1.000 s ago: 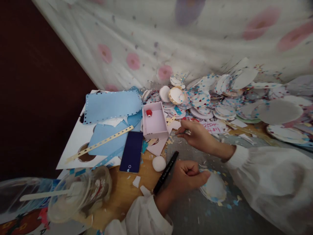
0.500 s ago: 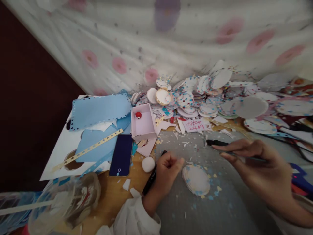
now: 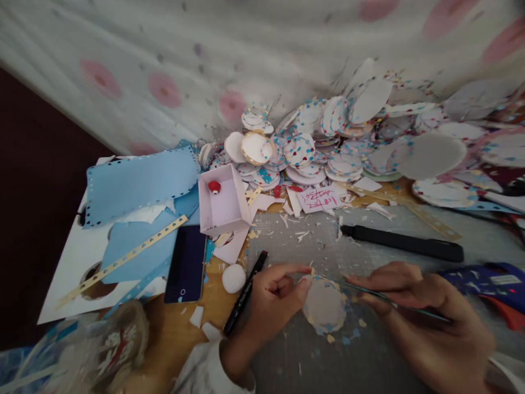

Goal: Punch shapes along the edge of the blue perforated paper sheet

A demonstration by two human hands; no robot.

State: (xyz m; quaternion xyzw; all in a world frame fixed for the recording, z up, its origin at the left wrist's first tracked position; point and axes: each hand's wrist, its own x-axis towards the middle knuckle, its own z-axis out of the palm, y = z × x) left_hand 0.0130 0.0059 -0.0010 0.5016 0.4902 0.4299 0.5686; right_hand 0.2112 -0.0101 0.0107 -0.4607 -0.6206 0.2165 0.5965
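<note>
My left hand (image 3: 270,298) is curled, holding a black marker (image 3: 245,293) against the palm while its thumb and forefinger pinch the left edge of a round paper disc (image 3: 325,303) with coloured confetti dots. The disc lies on a grey cutting mat (image 3: 369,246). My right hand (image 3: 414,306) is closed on thin metal tweezers (image 3: 381,295), whose tip reaches the disc's upper right edge.
A black pen-like tool (image 3: 404,242) lies on the mat beyond my hands. A pile of decorated discs (image 3: 328,148) sits at the back. A small pink box (image 3: 223,202), a dark phone (image 3: 186,264), a white ball (image 3: 233,278) and blue paper sheets (image 3: 139,183) lie to the left. A clear cup (image 3: 102,350) lies near left.
My right hand came back from the scraps beside the pink box with tweezers and lowered them to the disc. My left hand shifted its grip to pinch the disc's edge.
</note>
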